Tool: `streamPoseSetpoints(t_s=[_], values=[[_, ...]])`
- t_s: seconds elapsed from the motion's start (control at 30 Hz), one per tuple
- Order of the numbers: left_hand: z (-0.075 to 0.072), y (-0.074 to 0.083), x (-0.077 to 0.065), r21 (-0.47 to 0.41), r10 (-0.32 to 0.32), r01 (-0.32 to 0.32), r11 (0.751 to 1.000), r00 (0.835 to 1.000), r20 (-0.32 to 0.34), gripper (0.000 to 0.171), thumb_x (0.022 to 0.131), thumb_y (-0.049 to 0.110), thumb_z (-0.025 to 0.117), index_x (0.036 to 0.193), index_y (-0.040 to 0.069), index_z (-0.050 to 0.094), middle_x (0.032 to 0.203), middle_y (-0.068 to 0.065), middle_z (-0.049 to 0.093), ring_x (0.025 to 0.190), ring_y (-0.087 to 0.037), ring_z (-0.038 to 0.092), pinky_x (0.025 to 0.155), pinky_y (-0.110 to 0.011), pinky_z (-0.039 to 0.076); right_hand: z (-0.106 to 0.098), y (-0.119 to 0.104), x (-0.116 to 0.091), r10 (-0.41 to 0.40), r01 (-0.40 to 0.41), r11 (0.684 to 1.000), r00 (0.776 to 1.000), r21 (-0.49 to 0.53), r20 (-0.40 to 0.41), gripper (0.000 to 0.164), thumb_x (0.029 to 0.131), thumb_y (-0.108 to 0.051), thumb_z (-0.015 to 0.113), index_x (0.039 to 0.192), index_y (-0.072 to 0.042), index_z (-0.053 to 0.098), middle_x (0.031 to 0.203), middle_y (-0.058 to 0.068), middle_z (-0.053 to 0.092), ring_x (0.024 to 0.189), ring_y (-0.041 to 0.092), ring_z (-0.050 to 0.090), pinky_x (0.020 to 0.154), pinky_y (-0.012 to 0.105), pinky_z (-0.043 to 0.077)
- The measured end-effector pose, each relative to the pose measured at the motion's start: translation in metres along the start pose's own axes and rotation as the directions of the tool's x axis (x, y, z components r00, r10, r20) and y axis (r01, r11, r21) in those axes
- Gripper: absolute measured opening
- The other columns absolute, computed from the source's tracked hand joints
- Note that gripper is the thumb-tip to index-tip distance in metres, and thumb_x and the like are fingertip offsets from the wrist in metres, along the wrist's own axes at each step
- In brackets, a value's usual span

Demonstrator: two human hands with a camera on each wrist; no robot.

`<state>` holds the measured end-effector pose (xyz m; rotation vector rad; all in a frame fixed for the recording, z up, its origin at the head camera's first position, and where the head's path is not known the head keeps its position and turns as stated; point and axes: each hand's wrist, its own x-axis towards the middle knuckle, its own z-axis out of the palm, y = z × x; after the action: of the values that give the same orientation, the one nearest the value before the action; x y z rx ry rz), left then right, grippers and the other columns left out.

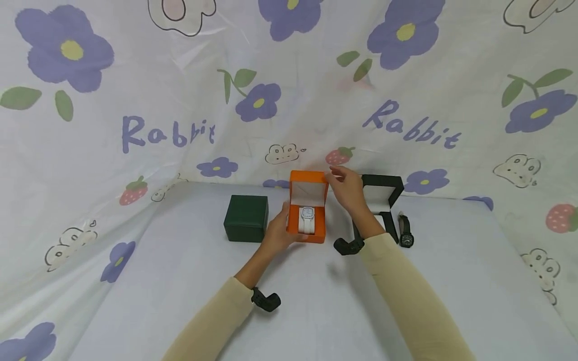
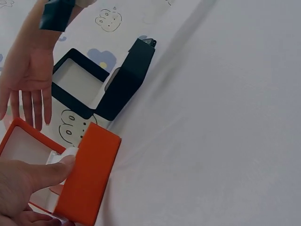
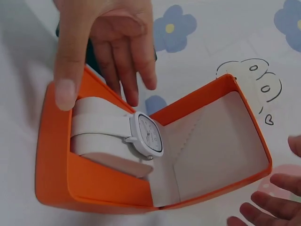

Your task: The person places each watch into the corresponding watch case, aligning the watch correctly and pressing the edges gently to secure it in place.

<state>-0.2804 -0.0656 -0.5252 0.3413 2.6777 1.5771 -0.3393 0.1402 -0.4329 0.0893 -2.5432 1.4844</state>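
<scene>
An orange watch box stands with its lid raised, and a white wristwatch on a white cushion sits inside. My left hand grips the box's base, thumb over the front edge and fingers along the left side. Beside the lid's upper right corner is my right hand; its relaxed fingers hold nothing, and in the right wrist view they appear just apart from the lid. The left wrist view also shows this hand with its fingers extended.
Left of the orange box sits a closed green box. An open black watch box, partly hidden by my right arm, stands to the right, with a dark wristwatch on the white tablecloth beside it. A patterned cloth hangs behind.
</scene>
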Motion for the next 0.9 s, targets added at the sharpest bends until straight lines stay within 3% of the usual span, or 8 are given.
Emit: streamPoseSetpoints(t_s=[0.1, 0.2, 0.33, 0.5, 0.67, 0.9], values=[[0.003, -0.002, -0.002, -0.006, -0.021, 0.020, 1.000, 1.000, -0.022, 0.110, 0.079, 0.020, 0.089, 0.159, -0.004, 0.018, 0.159, -0.021, 0.037, 0.145, -0.034, 0.039, 0.117, -0.050, 0.034, 0.003, -0.002, 0.004, 0.069, -0.073, 0.997, 0.994, 0.036, 0.080, 0.052, 0.103, -0.036, 0.059, 0.147, -0.009, 0.054, 0.146, 0.015, 0.054, 0.132, 0.034, 0.053, 0.106, 0.048, 0.049], [0.004, -0.005, -0.003, -0.015, -0.035, 0.034, 0.999, 0.999, -0.033, 0.107, 0.080, 0.020, 0.089, 0.158, -0.006, 0.019, 0.158, -0.021, 0.038, 0.145, -0.033, 0.039, 0.117, -0.048, 0.035, 0.005, -0.004, 0.008, 0.088, -0.095, 0.994, 0.986, 0.046, 0.141, 0.056, 0.103, -0.041, 0.059, 0.150, -0.012, 0.052, 0.150, 0.014, 0.051, 0.135, 0.033, 0.051, 0.109, 0.048, 0.047], [0.005, -0.007, -0.004, -0.025, -0.035, 0.034, 0.999, 0.999, -0.039, 0.105, 0.082, 0.021, 0.087, 0.157, -0.007, 0.020, 0.159, -0.022, 0.035, 0.147, -0.033, 0.036, 0.118, -0.047, 0.034, 0.007, -0.006, 0.013, 0.084, -0.091, 0.995, 0.980, 0.033, 0.179, 0.053, 0.101, -0.043, 0.061, 0.141, -0.008, 0.059, 0.141, 0.013, 0.058, 0.125, 0.032, 0.055, 0.107, 0.046, 0.049], [0.008, -0.011, -0.004, -0.019, -0.027, 0.026, 0.999, 0.999, -0.045, 0.099, 0.083, 0.021, 0.086, 0.156, -0.009, 0.025, 0.156, -0.023, 0.039, 0.145, -0.033, 0.039, 0.117, -0.045, 0.036, 0.005, -0.005, 0.015, 0.093, -0.094, 0.996, 0.973, -0.005, 0.212, 0.043, 0.100, -0.039, 0.065, 0.126, -0.004, 0.062, 0.123, 0.014, 0.063, 0.107, 0.030, 0.055, 0.092, 0.041, 0.052], [0.010, -0.013, -0.004, -0.037, -0.013, 0.012, 0.999, 0.999, -0.048, 0.094, 0.084, 0.020, 0.086, 0.153, -0.011, 0.030, 0.151, -0.024, 0.046, 0.140, -0.032, 0.046, 0.114, -0.044, 0.040, 0.003, -0.002, 0.015, 0.110, -0.115, 0.993, 0.951, 0.001, 0.288, 0.045, 0.098, -0.036, 0.068, 0.127, -0.003, 0.058, 0.121, 0.016, 0.061, 0.106, 0.030, 0.054, 0.090, 0.040, 0.051], [0.007, -0.018, -0.003, -0.066, -0.010, 0.010, 0.998, 1.000, 0.004, 0.088, 0.084, 0.025, 0.085, 0.155, 0.001, 0.038, 0.144, -0.014, 0.057, 0.134, -0.026, 0.054, 0.111, -0.042, 0.045, 0.001, 0.000, 0.014, 0.117, -0.132, 0.991, 0.912, 0.012, 0.394, 0.046, 0.099, -0.042, 0.066, 0.130, -0.009, 0.063, 0.121, 0.014, 0.059, 0.115, 0.036, 0.052, 0.102, 0.050, 0.048]])
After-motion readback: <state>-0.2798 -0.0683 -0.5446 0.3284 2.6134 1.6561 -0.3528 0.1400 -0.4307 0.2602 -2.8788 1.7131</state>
